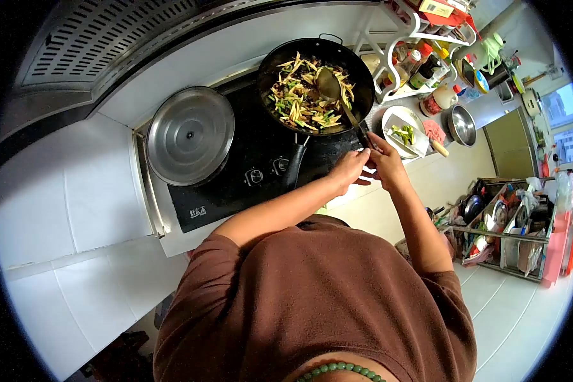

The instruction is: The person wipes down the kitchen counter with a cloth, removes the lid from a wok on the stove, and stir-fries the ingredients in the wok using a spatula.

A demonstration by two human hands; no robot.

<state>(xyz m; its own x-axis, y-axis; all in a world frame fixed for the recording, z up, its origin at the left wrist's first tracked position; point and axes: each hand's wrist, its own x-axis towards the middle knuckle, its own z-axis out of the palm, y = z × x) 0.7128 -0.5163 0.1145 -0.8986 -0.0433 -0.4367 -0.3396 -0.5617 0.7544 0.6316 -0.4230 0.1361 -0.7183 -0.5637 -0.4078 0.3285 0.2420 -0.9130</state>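
Well, the wok [364, 79] sits at the back right corner of the black hob [213, 192], its long black handle pointing towards the hob's front edge. Inside it lies a loose heap of food [293, 102]: pale strips, bright green pieces and darker bits, spread over most of the bottom. The round metal head of a ladle [328, 83] rests among them on the right, and its handle slants out over the wok's rim towards the hob's front right corner.

At that corner both hands meet. The right hand [388, 164] has its thumb and fingers closed round the end of the ladle's handle. The left hand [347, 170] comes in from the other side, its fingertips right by the same handle end; whether they clasp it or only touch the right hand, I cannot tell.

By the hob's left edge a metal lid [191, 108] covers a pan, of which only a sliver of side shows. Two knobs [254, 177] stand near the hob's front edge. Just past its right edge, on the bench [481, 109], a white plate [395, 113] carries green pieces [402, 133] and a wooden-handled knife [438, 149], the handle jutting over the plate's rim. A pink cloth [433, 131] and a metal bowl [461, 125] lie beyond.
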